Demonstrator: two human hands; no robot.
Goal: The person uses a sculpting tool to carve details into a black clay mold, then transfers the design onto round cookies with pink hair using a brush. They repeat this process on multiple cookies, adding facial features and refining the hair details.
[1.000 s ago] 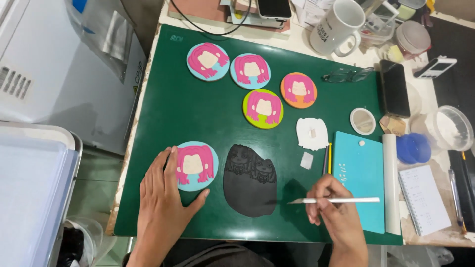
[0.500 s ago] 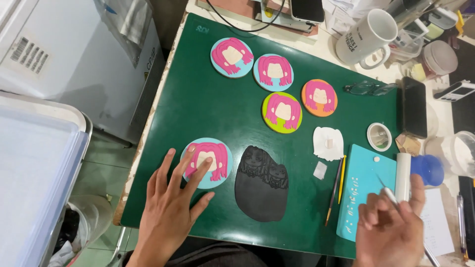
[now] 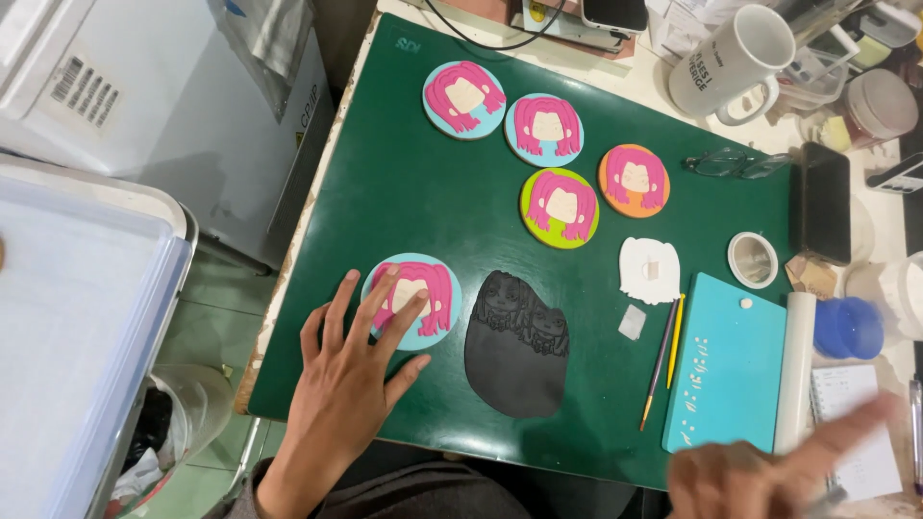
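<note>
dark green cutting mat (image 3: 404, 173) fills the desk; left hand (image 3: 351, 384), fingers spread, steadies a pink-haired round blue clay face (image 3: 413, 300); blurred right hand (image 3: 769, 471), finger state unclear.

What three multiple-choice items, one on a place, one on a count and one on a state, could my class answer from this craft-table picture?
1. Where do the left hand's fingers rest?
A. on the white mug
B. on the blue disc with a pink-haired face
C. on the turquoise board

2. How many round pink-haired face discs lie on the green mat?
A. three
B. five
C. seven

3. How is the left hand?
A. open, fingers spread
B. clenched in a fist
C. gripping a pencil

Answers:
1 B: the left hand lies on the blue disc.
2 B: four discs sit further up the green mat and one under the hand.
3 A: its fingers fan out flat.
</note>
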